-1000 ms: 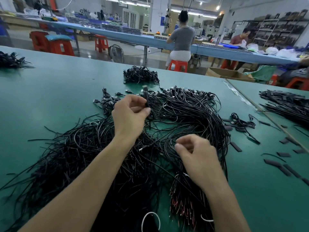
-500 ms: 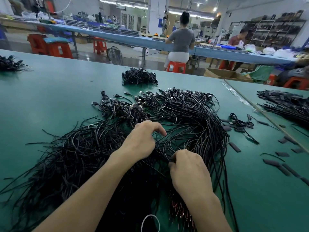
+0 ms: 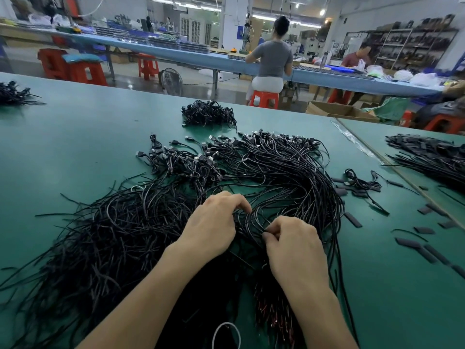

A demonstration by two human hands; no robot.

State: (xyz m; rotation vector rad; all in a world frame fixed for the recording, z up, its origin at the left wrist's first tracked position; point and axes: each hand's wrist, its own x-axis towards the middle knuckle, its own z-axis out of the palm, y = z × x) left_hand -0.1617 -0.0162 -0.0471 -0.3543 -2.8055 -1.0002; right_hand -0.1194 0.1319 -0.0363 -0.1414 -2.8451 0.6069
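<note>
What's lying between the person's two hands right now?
A few loops of the black cables, seen in the head view; the right hand pinches them and the left hand touches them.

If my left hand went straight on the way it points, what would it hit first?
Probably the black cables curving just beyond the left hand, though depth is unclear.
</note>
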